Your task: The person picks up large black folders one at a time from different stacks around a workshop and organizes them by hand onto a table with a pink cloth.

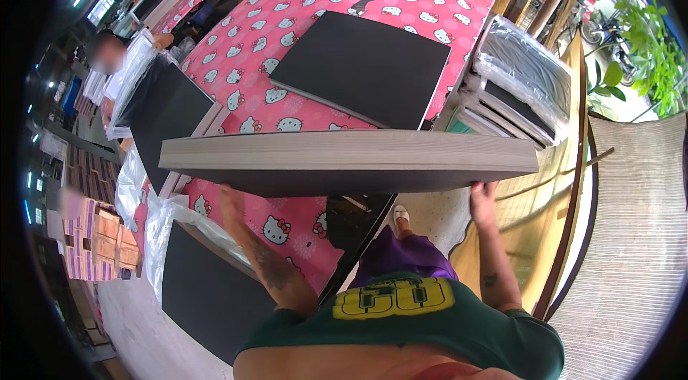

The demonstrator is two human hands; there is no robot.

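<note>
A thick stack of black-faced boards (351, 150) with pale grey layered edges spans the middle of the view, held up in front of me over the near part of the table. My left hand (229, 199) grips its near left side from below, the fingers partly hidden by the boards. At the near right side, my right hand (482, 197) holds the stack with the thumb at its lower edge. Beyond it, a black board (365, 68) lies flat on the pink cloth (287, 125) printed with white cartoon cat heads.
More black boards (168, 111) lie at the left, beside a person (118, 68). Another black board (208, 294) stands low at my left, near clear plastic wrap (156, 236). Plastic-wrapped boards (523, 75) are piled at the right. Brown cartons (107, 236) and a ribbed mat (631, 236) flank me.
</note>
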